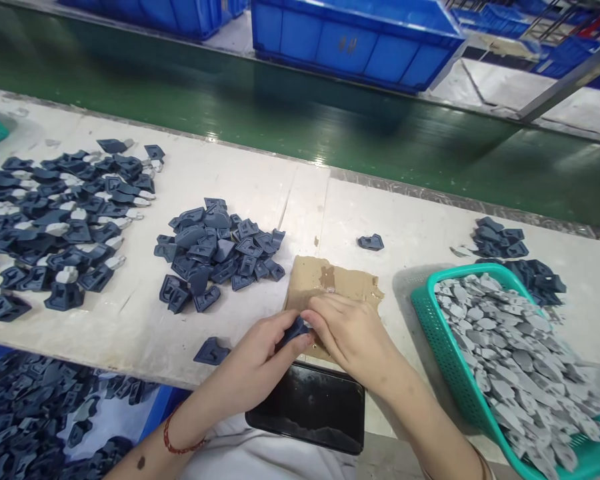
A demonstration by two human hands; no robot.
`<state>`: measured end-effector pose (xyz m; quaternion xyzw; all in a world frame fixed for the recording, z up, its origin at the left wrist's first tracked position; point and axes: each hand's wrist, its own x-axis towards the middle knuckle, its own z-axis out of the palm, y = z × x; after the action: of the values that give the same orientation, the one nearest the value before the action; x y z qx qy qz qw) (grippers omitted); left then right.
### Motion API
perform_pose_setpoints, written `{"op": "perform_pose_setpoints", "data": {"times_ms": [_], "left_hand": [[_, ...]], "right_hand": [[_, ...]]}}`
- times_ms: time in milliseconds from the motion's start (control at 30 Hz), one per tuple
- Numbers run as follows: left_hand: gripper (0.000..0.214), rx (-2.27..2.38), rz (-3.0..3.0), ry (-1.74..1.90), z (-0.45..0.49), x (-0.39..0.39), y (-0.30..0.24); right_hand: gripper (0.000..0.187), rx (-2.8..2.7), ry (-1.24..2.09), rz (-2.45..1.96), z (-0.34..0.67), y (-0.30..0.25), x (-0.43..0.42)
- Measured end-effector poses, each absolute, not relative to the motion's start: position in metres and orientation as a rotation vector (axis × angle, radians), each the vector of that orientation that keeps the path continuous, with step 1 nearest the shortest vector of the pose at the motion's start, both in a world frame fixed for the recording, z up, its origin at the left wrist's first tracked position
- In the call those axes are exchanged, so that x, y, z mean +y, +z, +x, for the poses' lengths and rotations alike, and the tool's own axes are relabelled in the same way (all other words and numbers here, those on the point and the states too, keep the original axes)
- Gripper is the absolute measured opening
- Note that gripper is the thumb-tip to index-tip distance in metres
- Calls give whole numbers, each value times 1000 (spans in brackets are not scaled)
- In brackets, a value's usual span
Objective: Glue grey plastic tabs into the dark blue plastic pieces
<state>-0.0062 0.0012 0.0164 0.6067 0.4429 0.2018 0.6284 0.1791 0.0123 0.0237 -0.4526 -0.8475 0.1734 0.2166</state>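
My left hand (257,363) and my right hand (350,333) meet over the near edge of the white table (405,220). Both pinch one dark blue plastic part (294,330) between their fingertips. Under my right hand lies a torn piece of brown cardboard (330,277). A loose pile of the same dark blue parts (215,250) sits just beyond my left hand, and one lone blue part (211,351) lies at the table's edge. A teal basket (430,327) full of several grey flat pieces (510,347) stands tilted to the right of my right hand.
A wide spread of blue parts fitted with grey pieces (55,220) covers the left of the table. A black phone (310,407) lies on my lap. A green conveyor belt (300,120) runs behind the table, with blue crates (355,37) past it. More blue parts (510,247) lie at the right.
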Motion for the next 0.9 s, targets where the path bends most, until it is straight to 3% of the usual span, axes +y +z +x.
{"op": "perform_pose_setpoints", "data": {"times_ms": [167, 300, 433, 500, 567, 900], "left_hand": [[37, 993, 1380, 453, -8, -2, 20], [26, 1023, 1565, 454, -21, -8, 38], [34, 1050, 1874, 589, -47, -9, 43], [35, 1081, 2021, 628, -62, -10, 36], [33, 1119, 2141, 617, -74, -11, 25], [19, 1219, 2472, 594, -94, -27, -1]], "right_hand": [[48, -2262, 550, -1322, 178, 33, 8], [34, -2055, 569, -1491, 200, 56, -9], [20, -1698, 59, -1951, 257, 63, -31], [26, -1660, -47, -2226, 288, 57, -38], [32, -1667, -13, -2377, 308, 49, -41], [13, -1630, 89, -2466, 311, 45, -30]]}}
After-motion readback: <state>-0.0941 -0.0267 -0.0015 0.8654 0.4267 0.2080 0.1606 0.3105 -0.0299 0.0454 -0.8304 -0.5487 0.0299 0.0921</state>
